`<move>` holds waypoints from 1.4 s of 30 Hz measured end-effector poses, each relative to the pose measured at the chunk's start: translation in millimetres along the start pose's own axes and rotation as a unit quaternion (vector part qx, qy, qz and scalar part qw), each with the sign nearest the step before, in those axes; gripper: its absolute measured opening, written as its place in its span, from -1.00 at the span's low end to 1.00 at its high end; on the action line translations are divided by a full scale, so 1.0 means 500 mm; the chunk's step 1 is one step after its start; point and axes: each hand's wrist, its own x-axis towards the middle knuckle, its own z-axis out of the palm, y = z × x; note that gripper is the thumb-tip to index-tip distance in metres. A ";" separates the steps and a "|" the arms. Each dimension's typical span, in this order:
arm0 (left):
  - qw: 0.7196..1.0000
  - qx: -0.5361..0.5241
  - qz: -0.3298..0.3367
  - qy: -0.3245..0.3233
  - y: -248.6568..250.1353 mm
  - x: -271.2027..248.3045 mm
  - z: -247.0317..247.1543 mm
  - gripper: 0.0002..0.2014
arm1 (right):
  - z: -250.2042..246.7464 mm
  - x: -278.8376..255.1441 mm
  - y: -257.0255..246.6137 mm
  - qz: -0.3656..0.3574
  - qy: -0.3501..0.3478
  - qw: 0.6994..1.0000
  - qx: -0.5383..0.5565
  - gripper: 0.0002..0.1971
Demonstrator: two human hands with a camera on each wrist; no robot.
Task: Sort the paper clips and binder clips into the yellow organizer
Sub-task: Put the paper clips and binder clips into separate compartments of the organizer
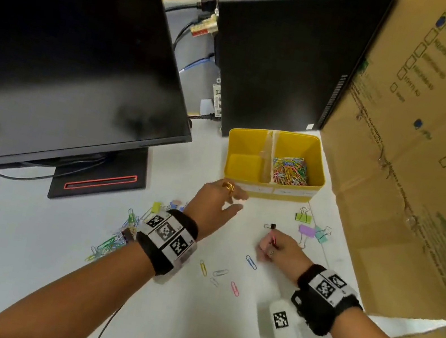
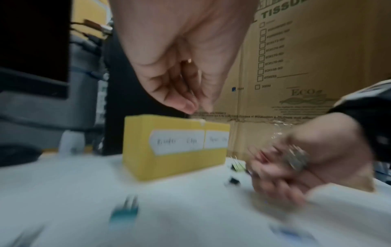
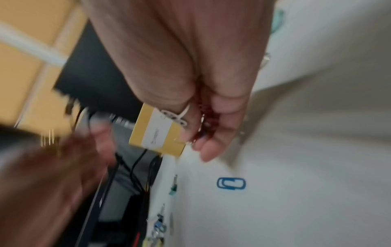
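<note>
The yellow organizer [image 1: 242, 185] has two compartments: the left one is empty, the right one holds a heap of coloured paper clips [image 1: 290, 170]. My left hand [image 1: 235, 199] hovers just before its front wall, fingers relaxed and empty [image 2: 190, 107]. My right hand [image 1: 266, 243] curls round red paper clips [image 3: 203, 115] just above the table. A small black binder clip [image 1: 270, 226] lies by its fingertips. Green [image 1: 304, 216], purple [image 1: 307, 231] and teal [image 1: 322, 236] binder clips lie to the right. Loose paper clips, one of them blue [image 1: 251, 262], lie between my wrists.
A pile of mixed clips [image 1: 121, 234] lies left of my left wrist. A monitor [image 1: 69, 67] and a black PC tower [image 1: 279, 59] stand behind, with cables between them. A large cardboard box [image 1: 423, 174] walls off the right. A white tagged device [image 1: 282, 325] lies near the front edge.
</note>
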 end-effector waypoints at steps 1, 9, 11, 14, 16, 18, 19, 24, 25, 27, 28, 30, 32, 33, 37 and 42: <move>0.999 0.010 -0.027 -0.037 -0.014 -0.031 0.016 -0.78 | -0.005 -0.012 0.000 0.013 -0.022 0.996 0.083 -0.58; 0.969 0.135 0.056 -0.201 -0.091 -0.219 0.174 -0.40 | 0.008 -0.030 0.005 0.111 -0.068 0.938 0.321 -0.66; 0.983 0.074 0.005 -0.169 -0.099 -0.217 0.177 -0.44 | 0.008 -0.029 0.001 0.131 -0.071 0.917 0.371 -0.69; 0.981 0.089 0.001 -0.174 -0.108 -0.212 0.178 -0.65 | 0.009 -0.026 -0.013 0.161 -0.062 0.873 0.456 -0.79; 0.985 0.067 -0.050 -0.154 -0.102 -0.202 0.173 -0.71 | 0.013 -0.021 -0.022 0.181 -0.038 0.872 0.454 -0.70; 0.977 0.021 -0.112 -0.182 -0.082 -0.196 0.164 -0.74 | 0.018 -0.015 -0.025 0.179 0.004 0.927 0.331 -0.61; 0.973 0.014 -0.133 -0.187 -0.073 -0.195 0.157 -0.74 | 0.022 -0.014 -0.022 0.158 0.027 0.962 0.223 -0.59; 0.973 0.007 -0.139 -0.184 -0.064 -0.195 0.171 -0.72 | 0.056 -0.024 -0.015 0.061 0.061 0.971 -0.222 -0.86; 0.974 -0.005 -0.150 -0.170 -0.067 -0.192 0.177 -0.68 | 0.062 -0.026 -0.017 0.059 0.058 0.967 -0.242 -0.90; 0.978 -0.019 -0.162 -0.132 -0.065 -0.193 0.180 -0.69 | 0.067 -0.027 -0.018 0.052 0.036 0.960 -0.274 -0.84; 0.972 -0.037 -0.147 -0.182 -0.067 -0.192 0.176 -0.70 | 0.069 -0.028 -0.020 0.047 0.024 0.952 -0.301 -0.84; 0.962 0.057 -0.130 -0.235 -0.080 -0.188 0.198 -0.53 | 0.074 -0.033 -0.020 0.029 0.010 0.938 -0.345 -0.86; 0.968 0.116 -0.093 -0.200 -0.075 -0.189 0.200 -0.47 | 0.084 -0.039 -0.011 0.005 -0.003 0.926 -0.378 -0.84; 0.965 0.126 -0.082 -0.216 -0.060 -0.194 0.193 -0.48 | 0.087 -0.041 -0.008 -0.014 -0.011 0.919 -0.394 -0.83; 0.970 -0.044 -0.103 -0.215 -0.055 -0.193 0.143 -0.59 | 0.063 -0.043 -0.003 -0.037 -0.074 0.945 -0.315 -0.80; 0.852 -0.418 -0.266 -0.167 -0.101 -0.217 0.065 -0.72 | 0.028 -0.056 0.014 0.053 -0.180 0.980 0.062 -0.60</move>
